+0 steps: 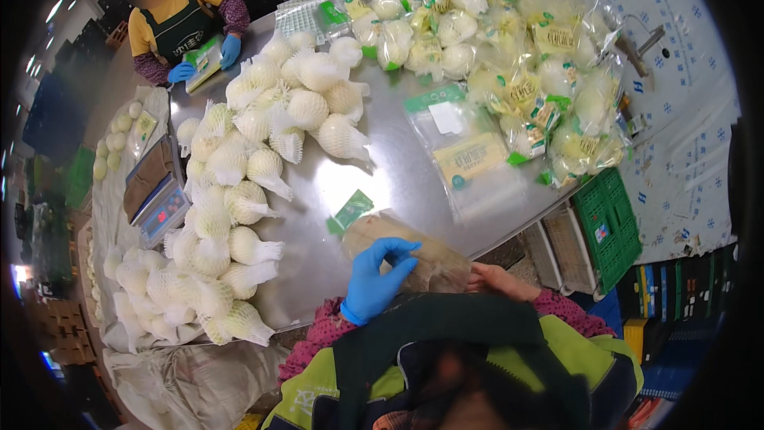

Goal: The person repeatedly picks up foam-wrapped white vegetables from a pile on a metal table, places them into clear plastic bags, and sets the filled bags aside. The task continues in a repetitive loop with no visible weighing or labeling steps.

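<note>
My left hand (382, 278), in a blue glove, is over a clear plastic bag (433, 251) with a brownish look and a green end strip (352, 212); thumb and forefinger are curled towards each other, and whether they pinch the film cannot be told. Bare, my right hand (501, 282) holds the bag's near right end at the table's front edge. To the left lie many round white vegetables in white foam nets (248, 203). A stack of flat printed plastic bags (471, 155) rests to the right on the metal table (310, 191).
Bagged white vegetables (459, 30) are piled at the back right. A digital scale (161, 209) with a brown cloth stands at the left. Across the table a co-worker (188, 30) in blue gloves holds a stack of bags. A green crate (606, 230) stands below the right edge.
</note>
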The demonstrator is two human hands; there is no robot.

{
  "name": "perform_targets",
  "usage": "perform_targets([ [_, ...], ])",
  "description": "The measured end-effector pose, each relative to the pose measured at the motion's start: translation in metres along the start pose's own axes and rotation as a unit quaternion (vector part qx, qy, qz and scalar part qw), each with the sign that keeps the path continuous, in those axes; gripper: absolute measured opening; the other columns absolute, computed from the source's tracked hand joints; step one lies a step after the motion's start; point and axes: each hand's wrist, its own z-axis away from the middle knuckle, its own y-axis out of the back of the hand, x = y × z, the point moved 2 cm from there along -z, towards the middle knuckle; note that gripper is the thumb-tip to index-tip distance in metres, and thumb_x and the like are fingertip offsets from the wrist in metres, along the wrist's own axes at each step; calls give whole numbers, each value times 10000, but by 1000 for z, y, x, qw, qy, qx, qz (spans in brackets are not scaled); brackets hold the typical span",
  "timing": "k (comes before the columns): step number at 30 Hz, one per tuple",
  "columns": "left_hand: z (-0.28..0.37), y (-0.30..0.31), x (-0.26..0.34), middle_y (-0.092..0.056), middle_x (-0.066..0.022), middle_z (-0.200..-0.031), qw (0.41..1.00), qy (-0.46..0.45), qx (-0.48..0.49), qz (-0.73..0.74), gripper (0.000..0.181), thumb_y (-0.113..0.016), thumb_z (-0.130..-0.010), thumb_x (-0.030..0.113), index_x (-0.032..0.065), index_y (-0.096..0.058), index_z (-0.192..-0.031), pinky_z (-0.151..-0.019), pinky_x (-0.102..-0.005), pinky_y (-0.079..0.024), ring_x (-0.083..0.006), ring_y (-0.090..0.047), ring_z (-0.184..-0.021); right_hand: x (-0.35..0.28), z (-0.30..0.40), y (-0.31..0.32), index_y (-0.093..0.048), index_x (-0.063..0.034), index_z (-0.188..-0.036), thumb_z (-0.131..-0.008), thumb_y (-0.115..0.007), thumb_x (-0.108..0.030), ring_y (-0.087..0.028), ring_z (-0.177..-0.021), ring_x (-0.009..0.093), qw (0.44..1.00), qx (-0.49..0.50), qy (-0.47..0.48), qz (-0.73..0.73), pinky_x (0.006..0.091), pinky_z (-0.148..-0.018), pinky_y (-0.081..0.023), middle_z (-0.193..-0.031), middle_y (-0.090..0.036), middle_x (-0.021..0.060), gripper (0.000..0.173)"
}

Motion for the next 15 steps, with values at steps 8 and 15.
perform_targets([
  [8, -16, -10, 21, -653, -36, -935, 994, -43, 30, 96, 319, -671, -853, -22, 8, -621, -1167, -850, -263, -479, -104, -604, -871, -139, -64, 0, -647, -10, -842, -854, -663, -173, -555, -611, 83, 919, 191, 180, 293, 277, -534, -441, -664, -601, 22, 164],
  [15, -13, -2, 6, -658, -46, -974, 978, -35, 196, 60, 357, -653, -862, -34, 19, -608, -1212, -856, -266, -477, -105, -596, -902, -374, -23, 77, -676, -76, -902, -851, -632, -136, -581, -562, 48, 739, 355, 404, 406, 217, -490, -439, -675, -620, -37, 91],
])
